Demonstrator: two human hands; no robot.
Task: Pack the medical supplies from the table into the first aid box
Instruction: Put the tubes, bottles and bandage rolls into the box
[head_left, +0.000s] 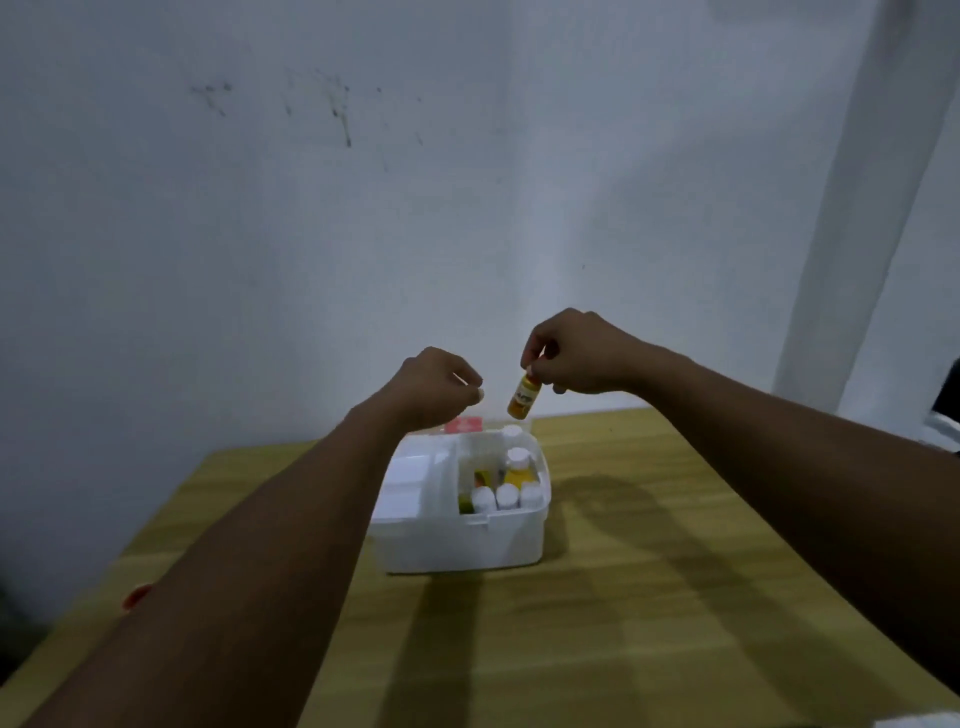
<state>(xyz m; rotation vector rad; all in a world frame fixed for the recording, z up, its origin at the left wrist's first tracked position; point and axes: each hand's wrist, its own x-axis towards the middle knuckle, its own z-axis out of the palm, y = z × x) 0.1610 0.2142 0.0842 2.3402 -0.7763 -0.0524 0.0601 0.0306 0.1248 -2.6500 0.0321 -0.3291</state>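
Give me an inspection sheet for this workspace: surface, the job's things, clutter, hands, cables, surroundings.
Surface: yellow wood-grain table, crossed by arm shadows.
Job's things: white first aid box open on the table; white-capped bottles upright in its right compartment; a white tray on its left side; small yellow bottle held above the box, tilted.
Clutter: a small red thing at the table's left edge, too blurred to identify.
Hands: right hand pinches the yellow bottle's top; left hand curled beside it, what it holds unclear.
Cables: nothing seen.
Surroundings: scuffed white wall behind.
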